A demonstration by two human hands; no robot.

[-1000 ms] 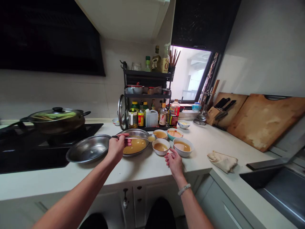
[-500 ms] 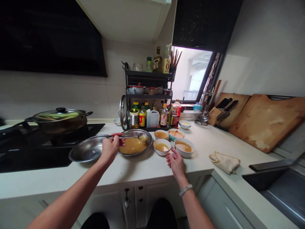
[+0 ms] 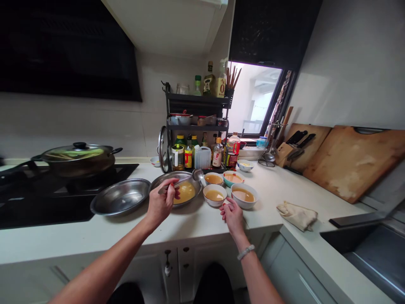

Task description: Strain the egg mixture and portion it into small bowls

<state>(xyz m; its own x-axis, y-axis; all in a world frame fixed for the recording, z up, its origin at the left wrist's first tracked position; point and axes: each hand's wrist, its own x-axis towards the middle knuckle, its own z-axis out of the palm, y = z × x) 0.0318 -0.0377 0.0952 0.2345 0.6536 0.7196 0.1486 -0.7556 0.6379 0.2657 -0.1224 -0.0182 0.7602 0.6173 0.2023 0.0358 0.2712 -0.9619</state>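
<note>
My left hand (image 3: 162, 202) is closed around the handle of a metal ladle (image 3: 198, 175). The ladle's bowl hangs over the right rim of a steel basin (image 3: 200, 192) with yellowish-brown broth (image 3: 186, 193) in it. My right hand (image 3: 233, 215) holds nothing; its fingers are loosely bent and apart, close to the front of a small white bowl (image 3: 215, 202); I cannot tell whether they touch it. Similar liquid fills this bowl, a larger white bowl (image 3: 248, 205), a turquoise bowl (image 3: 233, 184) and another small bowl (image 3: 212, 183) behind.
A second steel basin (image 3: 122, 198) sits left, by the black stove (image 3: 63, 211) with a lidded pan (image 3: 76, 162). Behind stands a black rack (image 3: 198, 127) with bottles. To the right are a folded cloth (image 3: 297, 215), a knife block (image 3: 284, 153), cutting boards (image 3: 354, 162) and a sink (image 3: 373, 249).
My left hand has moved right with the ladle, bringing its bowl from above the broth to the basin's right rim. My right hand has stayed almost in place.
</note>
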